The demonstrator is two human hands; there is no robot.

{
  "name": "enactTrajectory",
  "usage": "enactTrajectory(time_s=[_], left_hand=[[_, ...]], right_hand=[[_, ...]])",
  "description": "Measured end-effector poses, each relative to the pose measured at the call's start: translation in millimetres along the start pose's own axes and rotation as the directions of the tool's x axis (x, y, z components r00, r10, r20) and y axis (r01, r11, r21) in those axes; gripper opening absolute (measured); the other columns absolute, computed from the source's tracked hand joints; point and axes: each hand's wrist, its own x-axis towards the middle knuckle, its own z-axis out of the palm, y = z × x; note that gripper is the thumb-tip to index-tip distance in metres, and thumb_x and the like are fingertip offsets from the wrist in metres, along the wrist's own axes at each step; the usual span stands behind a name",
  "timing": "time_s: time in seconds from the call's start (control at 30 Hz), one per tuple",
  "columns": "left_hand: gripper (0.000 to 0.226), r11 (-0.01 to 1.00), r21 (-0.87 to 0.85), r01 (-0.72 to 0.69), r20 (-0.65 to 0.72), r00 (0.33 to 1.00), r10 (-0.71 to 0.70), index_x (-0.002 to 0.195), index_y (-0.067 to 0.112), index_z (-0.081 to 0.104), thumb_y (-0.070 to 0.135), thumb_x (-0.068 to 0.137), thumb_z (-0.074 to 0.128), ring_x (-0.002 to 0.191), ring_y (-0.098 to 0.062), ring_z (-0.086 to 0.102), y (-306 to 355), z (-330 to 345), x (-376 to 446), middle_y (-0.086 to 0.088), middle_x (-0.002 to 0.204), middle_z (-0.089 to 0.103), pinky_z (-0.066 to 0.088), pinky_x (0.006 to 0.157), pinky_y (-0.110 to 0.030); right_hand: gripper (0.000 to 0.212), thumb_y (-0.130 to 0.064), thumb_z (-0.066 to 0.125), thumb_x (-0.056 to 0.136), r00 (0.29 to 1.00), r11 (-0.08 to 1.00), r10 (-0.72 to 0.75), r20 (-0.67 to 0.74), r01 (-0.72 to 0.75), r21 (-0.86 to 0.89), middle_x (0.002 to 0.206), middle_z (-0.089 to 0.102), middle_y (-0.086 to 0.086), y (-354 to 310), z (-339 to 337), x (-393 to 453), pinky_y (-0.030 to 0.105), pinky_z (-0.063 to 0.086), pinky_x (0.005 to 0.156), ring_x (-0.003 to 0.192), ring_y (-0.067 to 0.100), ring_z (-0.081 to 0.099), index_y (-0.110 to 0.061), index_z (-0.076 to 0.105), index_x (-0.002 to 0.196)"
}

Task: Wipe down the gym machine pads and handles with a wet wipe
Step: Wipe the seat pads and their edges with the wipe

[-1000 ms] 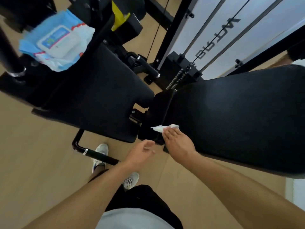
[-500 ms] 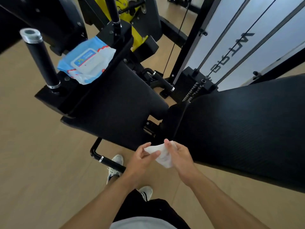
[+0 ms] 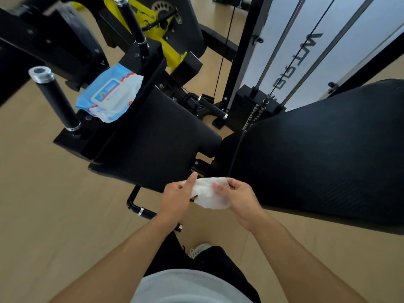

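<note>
The left hand (image 3: pixel 177 199) and the right hand (image 3: pixel 237 199) held a white wipe (image 3: pixel 208 194) between them, in the air just in front of the machine's pads. The left hand pinched the wipe's left edge, its thumb raised along the cloth and the other fingers curled behind it. The right hand gripped the right edge, thumb on the near face and fingers bent over the top. The wipe was rumpled and stretched between the two hands, with a small dark smudge near its lower left edge, next to the left palm.

Just beyond the hands lay two black pads. The seat pad (image 3: pixel 157 145) sat to the left, tilted, with its near corner just behind the left thumb. The long ribbed pad (image 3: pixel 323 154) ran off to the right edge of the view, its near end behind the right hand. A narrow gap separated the two pads above the wipe.

Below the seat pad a black bent bar (image 3: pixel 137 207) with a silver ring stood out over the tan floor (image 3: pixel 43 215). On the far left part of the machine a blue and white pack of wipes (image 3: pixel 109 96) rested on the black frame, beside a black handle (image 3: pixel 55 99) with a silver cap. A second black handle (image 3: pixel 131 20) rose farther back, in front of a yellow machine part (image 3: pixel 153 20). At the right rear stood the weight stack (image 3: pixel 255 106) with its steel guide rods.
</note>
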Motion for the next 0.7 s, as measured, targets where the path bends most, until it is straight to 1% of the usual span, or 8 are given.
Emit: enactTrajectory(time_s=[0.1, 0.17, 0.23, 0.33, 0.47, 0.57, 0.63, 0.7], left_hand=[[0.087, 0.999, 0.014, -0.039, 0.071, 0.997, 0.038, 0.091, 0.0, 0.071, 0.083, 0.07, 0.066, 0.08, -0.032, 0.067, 2, -6, -2, -0.028, 0.091, 0.068, 0.056, 0.085, -0.053], [0.086, 0.998, 0.034, -0.052, 0.123, 0.991, 0.048, 0.094, -0.001, 0.07, 0.08, 0.064, 0.076, 0.083, -0.037, 0.068, 3, -8, -5, -0.03, 0.095, 0.067, 0.056, 0.085, -0.056], [0.076, 0.997, 0.052, -0.048, 0.175, 0.984, 0.038, 0.094, 0.0, 0.07, 0.07, 0.065, 0.082, 0.086, -0.032, 0.071, 6, -9, -9, -0.022, 0.091, 0.071, 0.055, 0.089, -0.054], [0.064, 0.998, 0.045, -0.049, 0.205, 0.978, 0.039, 0.089, 0.0, 0.067, 0.056, 0.064, 0.082, 0.086, -0.026, 0.07, 5, -10, -15, -0.011, 0.083, 0.071, 0.055, 0.085, -0.043], [0.065, 0.998, -0.011, -0.062, 0.187, 0.98, 0.063, 0.083, -0.004, 0.049, 0.041, 0.064, 0.092, 0.086, -0.035, 0.066, 2, -14, -18, -0.028, 0.09, 0.063, 0.052, 0.078, -0.048], [0.045, 0.994, 0.061, -0.092, 0.187, 0.979, 0.079, 0.075, 0.007, 0.047, 0.024, 0.073, 0.089, 0.079, -0.019, 0.065, 4, -20, -16, -0.006, 0.074, 0.06, 0.048, 0.07, -0.034], [0.036, 0.988, 0.086, -0.124, 0.175, 0.979, 0.108, 0.075, 0.01, 0.048, 0.011, 0.08, 0.084, 0.071, -0.001, 0.065, 8, -22, -13, 0.014, 0.066, 0.06, 0.046, 0.062, -0.017], [0.029, 0.981, 0.107, -0.161, 0.146, 0.979, 0.145, 0.082, 0.01, 0.051, 0.006, 0.083, 0.08, 0.068, 0.007, 0.063, 11, -24, -8, 0.018, 0.069, 0.062, 0.045, 0.055, -0.011]], right_hand=[[0.022, -0.041, 0.07, 0.095, 0.994, 1.0, 0.026, -0.11, -0.024, 0.017, 0.097, 0.079, 0.001, -1, 4, -4, 0.05, 0.06, 0.09, 0.094, 0.024, 0.075, -0.021, 0.079, 0.1], [0.031, -0.048, 0.068, 0.095, 0.988, 0.998, 0.042, -0.146, -0.033, 0.061, 0.095, 0.078, 0.006, -3, 6, -7, 0.052, 0.061, 0.087, 0.092, 0.027, 0.076, -0.019, 0.078, 0.095], [0.037, -0.051, 0.065, 0.096, 0.982, 0.996, 0.041, -0.182, -0.026, 0.083, 0.097, 0.077, 0.01, -6, 5, -11, 0.052, 0.062, 0.085, 0.092, 0.029, 0.076, -0.016, 0.077, 0.094], [0.038, -0.05, 0.065, 0.095, 0.974, 0.991, 0.046, -0.223, -0.017, 0.13, 0.102, 0.075, 0.013, -8, 5, -18, 0.051, 0.063, 0.083, 0.096, 0.029, 0.075, -0.013, 0.075, 0.095], [0.036, -0.043, 0.07, 0.092, 0.982, 0.969, 0.115, -0.152, -0.078, 0.233, 0.106, 0.076, 0.014, -15, 6, -28, 0.05, 0.061, 0.09, 0.097, 0.029, 0.076, -0.012, 0.072, 0.11], [0.037, -0.034, 0.075, 0.088, 0.968, 0.879, 0.241, -0.076, -0.184, 0.439, 0.106, 0.077, 0.014, -24, 9, -35, 0.045, 0.059, 0.096, 0.094, 0.027, 0.077, -0.008, 0.073, 0.114], [0.038, -0.029, 0.077, 0.087, 0.956, 0.783, 0.294, -0.011, -0.235, 0.576, 0.1, 0.078, 0.014, -35, 15, -38, 0.034, 0.063, 0.081, 0.085, 0.022, 0.077, -0.002, 0.073, 0.113], [0.037, -0.024, 0.076, 0.087, 0.943, 0.685, 0.331, 0.035, -0.265, 0.679, 0.09, 0.077, 0.015, -45, 23, -39, 0.023, 0.06, 0.055, 0.067, 0.015, 0.074, 0.003, 0.07, 0.112]])
